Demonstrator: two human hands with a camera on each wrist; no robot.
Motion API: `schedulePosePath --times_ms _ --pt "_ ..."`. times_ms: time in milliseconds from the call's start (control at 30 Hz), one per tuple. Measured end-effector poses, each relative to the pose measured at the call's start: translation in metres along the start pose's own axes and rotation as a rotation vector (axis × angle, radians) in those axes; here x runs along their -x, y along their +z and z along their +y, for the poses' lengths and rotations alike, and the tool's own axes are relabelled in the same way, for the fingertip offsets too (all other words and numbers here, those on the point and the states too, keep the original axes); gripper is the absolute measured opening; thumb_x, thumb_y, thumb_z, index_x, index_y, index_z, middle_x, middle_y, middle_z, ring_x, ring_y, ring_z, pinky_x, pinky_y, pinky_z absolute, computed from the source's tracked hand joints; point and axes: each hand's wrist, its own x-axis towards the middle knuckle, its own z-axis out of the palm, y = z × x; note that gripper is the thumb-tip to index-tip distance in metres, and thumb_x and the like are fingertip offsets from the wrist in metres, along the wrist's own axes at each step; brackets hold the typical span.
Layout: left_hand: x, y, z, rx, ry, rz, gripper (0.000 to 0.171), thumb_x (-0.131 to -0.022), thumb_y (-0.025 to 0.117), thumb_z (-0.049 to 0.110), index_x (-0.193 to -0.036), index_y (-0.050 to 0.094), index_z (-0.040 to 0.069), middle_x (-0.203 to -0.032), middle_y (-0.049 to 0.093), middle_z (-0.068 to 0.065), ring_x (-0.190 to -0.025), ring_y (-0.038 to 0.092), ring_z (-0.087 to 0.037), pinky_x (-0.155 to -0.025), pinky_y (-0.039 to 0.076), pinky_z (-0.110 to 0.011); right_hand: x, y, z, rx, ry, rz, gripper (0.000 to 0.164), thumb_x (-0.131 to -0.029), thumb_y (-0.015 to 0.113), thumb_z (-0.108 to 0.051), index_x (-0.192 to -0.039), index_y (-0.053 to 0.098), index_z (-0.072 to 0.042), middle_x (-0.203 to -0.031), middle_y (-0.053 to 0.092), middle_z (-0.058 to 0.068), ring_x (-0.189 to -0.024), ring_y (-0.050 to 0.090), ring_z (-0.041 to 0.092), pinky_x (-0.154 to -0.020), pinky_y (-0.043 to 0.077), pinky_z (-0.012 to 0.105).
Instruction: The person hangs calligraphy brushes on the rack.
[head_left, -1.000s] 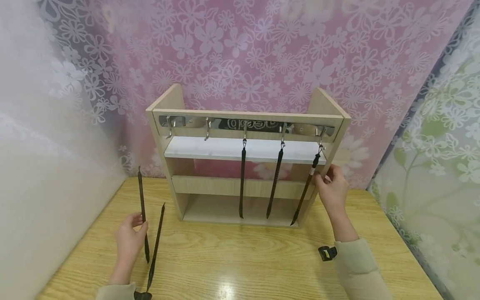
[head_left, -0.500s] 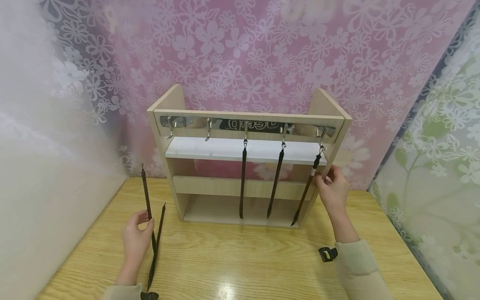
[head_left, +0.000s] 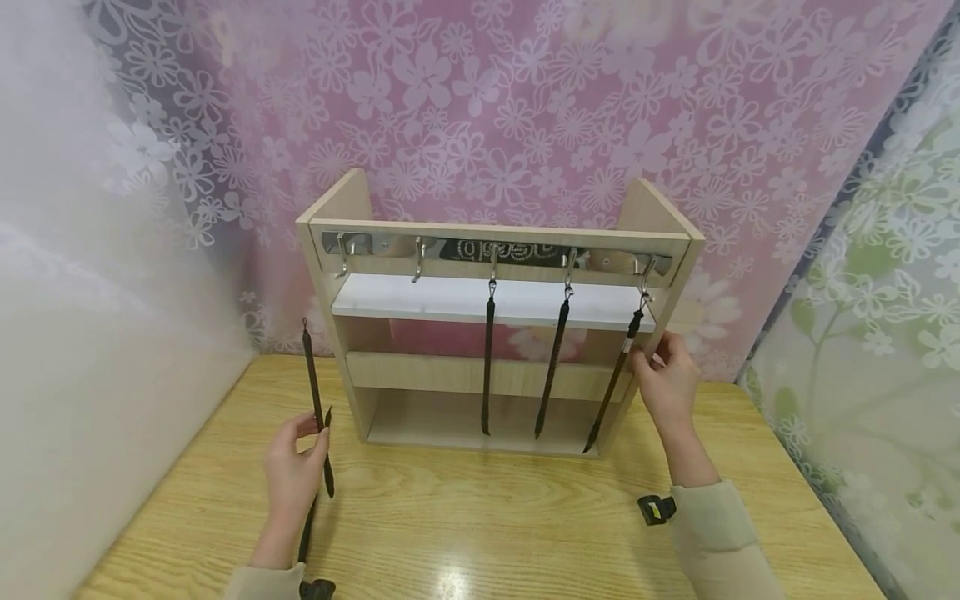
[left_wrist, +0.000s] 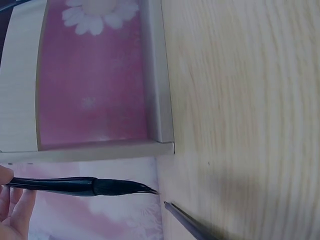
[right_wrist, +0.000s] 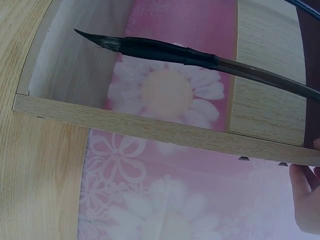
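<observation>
Slanting between pinched left fingers (left_wrist: pixel 22 212), dark brush (head_left: pixel 312 375)

head high; wrists near shared rack (head_left: pixel 420 371)

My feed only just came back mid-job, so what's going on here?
A person is working with both hands. The left hand holds a dark brush with its bristles pointing down, beside the wooden rack. The right hand grips the rack's right side. Three more brushes hang from the three right-hand hooks, and another brush lies on the table near the left hand.
</observation>
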Motion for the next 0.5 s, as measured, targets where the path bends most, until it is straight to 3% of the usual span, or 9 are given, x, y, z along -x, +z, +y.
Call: schedulePosePath --times_ms 500 --pt "-0.001 0.019 0.012 0.069 0.075 0.013 0.029 -0.066 0.065 -0.018 -0.093 0.056 -0.012 -0.079 0.060 -0.019 -0.073 0.058 -0.028 -0.055 0.048 -0.012 0.002 -0.001 -0.005 0.000 -0.011 -0.011 0.028 -0.079 0.057 0.004 -0.105 0.051 0.011 -0.093 0.057 0.020 -0.095 0.056 0.033 -0.073 0.047 0.015"
